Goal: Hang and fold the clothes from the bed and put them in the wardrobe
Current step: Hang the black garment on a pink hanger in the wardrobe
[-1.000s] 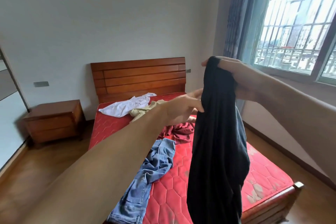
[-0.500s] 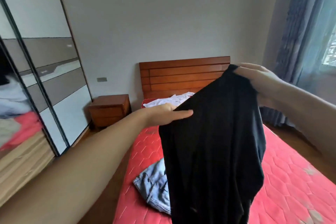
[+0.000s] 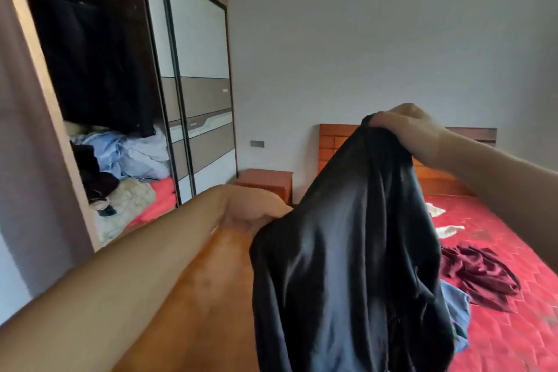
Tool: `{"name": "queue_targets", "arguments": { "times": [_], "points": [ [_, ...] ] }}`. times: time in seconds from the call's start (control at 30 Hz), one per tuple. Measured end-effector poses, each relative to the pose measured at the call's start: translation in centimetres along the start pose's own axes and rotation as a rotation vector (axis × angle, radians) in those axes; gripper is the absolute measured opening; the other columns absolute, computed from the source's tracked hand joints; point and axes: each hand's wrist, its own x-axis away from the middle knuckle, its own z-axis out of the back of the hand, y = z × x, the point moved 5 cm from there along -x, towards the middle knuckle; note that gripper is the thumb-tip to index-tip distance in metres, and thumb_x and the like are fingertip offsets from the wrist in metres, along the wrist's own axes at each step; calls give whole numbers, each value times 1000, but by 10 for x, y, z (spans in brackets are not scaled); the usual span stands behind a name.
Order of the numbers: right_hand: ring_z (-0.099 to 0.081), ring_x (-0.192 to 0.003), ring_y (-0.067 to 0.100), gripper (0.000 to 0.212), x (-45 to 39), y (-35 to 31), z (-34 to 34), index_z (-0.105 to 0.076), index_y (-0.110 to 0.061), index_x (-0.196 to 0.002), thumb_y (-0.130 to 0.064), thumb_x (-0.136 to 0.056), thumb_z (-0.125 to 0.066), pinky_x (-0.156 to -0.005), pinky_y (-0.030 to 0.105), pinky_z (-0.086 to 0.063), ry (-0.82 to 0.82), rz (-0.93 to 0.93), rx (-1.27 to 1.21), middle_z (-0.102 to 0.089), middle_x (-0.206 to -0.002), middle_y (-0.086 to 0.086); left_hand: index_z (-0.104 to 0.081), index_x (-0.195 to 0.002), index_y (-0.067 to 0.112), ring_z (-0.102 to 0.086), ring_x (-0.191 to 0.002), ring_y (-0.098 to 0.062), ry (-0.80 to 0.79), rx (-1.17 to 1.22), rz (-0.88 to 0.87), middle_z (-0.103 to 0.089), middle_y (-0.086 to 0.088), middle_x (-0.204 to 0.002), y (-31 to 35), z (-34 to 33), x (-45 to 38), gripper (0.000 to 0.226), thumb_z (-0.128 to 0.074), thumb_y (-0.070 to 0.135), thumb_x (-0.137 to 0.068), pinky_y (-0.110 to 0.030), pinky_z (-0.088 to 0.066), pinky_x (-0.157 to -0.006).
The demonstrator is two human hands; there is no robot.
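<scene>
Head view takes in the tall brown wooden wardrobe (image 3: 99, 93) on the left, its near bay open beside sliding panel doors; dark garments already hang on its rail and a loose pile of pale blue, cream and red cloth lies below them. To the right stands the wooden bed with a red quilted mattress (image 3: 498, 305), so the wardrobe and bed are near each other. A black, slightly shiny garment (image 3: 350, 257) hangs in mid-air between the two, held up in front of the person. The right hand (image 3: 407, 130) grips its top edge, fingers curled over the cloth, at the higher end. The left hand (image 3: 256, 211) holds the lower edge, though its fingers are hidden behind the fabric. On the mattress remain a crumpled maroon garment (image 3: 480, 278), a blue denim piece (image 3: 456, 308) partly hidden by the black one, and scraps of white cloth (image 3: 444, 220). Judging by this, the task is partway: some clothes are in the wardrobe, this one is being carried there unfolded, and at least three wait.
</scene>
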Motion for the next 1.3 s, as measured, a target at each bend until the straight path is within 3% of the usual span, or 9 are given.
{"name": "queue_targets", "arguments": {
  "times": [0.13, 0.27, 0.43, 0.6, 0.77, 0.87, 1.0, 1.1, 1.3],
  "points": [
    [-46, -65, 20, 43, -33, -33, -82, -58, 10, -74, -33, -77, -61, -60, 31, -33, -51, 64, 58, -49, -68, 10, -68, -92, 6, -67, -77, -10, 88, -48, -40, -72, -1, -86, -32, 57, 57, 20, -55, 20, -96, -21, -53, -72],
    [-42, -62, 20, 43, -67, -49, -144, -54, 14, -72, -28, -76, -62, -59, 31, -30, -88, 113, 109, -44, -66, 10, -70, -92, 20, -65, -75, -7, 558, -53, -18, -72, 7, -89, -60, 136, 97, 18, -60, 34, -95, -21, -51, -65],
    [-39, -60, 19, 52, -110, -50, -245, -51, 1, -56, -40, -85, -66, -60, 32, -29, -310, 175, 280, -40, -61, 8, -69, -89, 20, -62, -71, -16, 1093, 146, -120, -67, -1, -87, -90, 237, 154, 18, -58, 33, -93, -26, -54, -65],
    [-57, -62, 24, 50, -167, -44, -345, -76, -18, -62, -47, -95, -51, -63, 23, -45, -401, 253, 462, -65, -58, -5, -70, -93, 8, -59, -73, -19, 1372, -89, -164, -64, -7, -80, -100, 324, 182, 30, -55, 34, -94, -24, -43, -61],
    [-55, -68, 10, 8, -253, -44, -427, -77, -16, -82, -16, -84, -69, -59, 6, -37, -247, 492, 555, -67, -76, -4, -72, -92, 3, -54, -74, -15, 1372, -364, -107, -63, -12, -79, -119, 414, 196, 35, -60, 36, -94, -27, -39, -67],
    [-58, -87, 20, 16, -312, -37, -472, -71, -25, -96, -16, -87, -61, -76, 28, -45, -229, 617, 748, -69, -97, -2, -73, -86, 17, -55, -73, -7, 1259, -654, 31, -64, 9, -78, -129, 462, 209, 19, -69, 35, -89, -18, -41, -68],
    [-58, -97, 25, 29, -379, -44, -513, -63, -27, -106, -9, -88, -48, -74, 33, -46, -222, 698, 946, -56, -102, -2, -64, -86, 18, -57, -83, -23, 1001, -1057, 279, -64, -4, -88, -159, 524, 218, 11, -64, 8, -81, -33, -44, -69],
    [-59, -96, 28, 37, -425, -58, -538, -67, -27, -107, -7, -85, -46, -75, 35, -50, -227, 729, 1039, -50, -103, -3, -54, -78, 32, -55, -82, -24, 927, -1047, 420, -60, -5, -87, -187, 573, 227, 33, -53, -1, -76, -33, -42, -65],
    [-60, -94, 28, 42, -520, -82, -595, -69, -41, -90, -8, -79, -46, -81, 36, -53, -186, 613, 841, -65, -107, -5, -53, -73, 7, -47, -69, -19, 855, -800, 526, -50, -5, -74, -236, 674, 232, 17, -52, 19, -83, -32, -36, -63]
  ]
}}
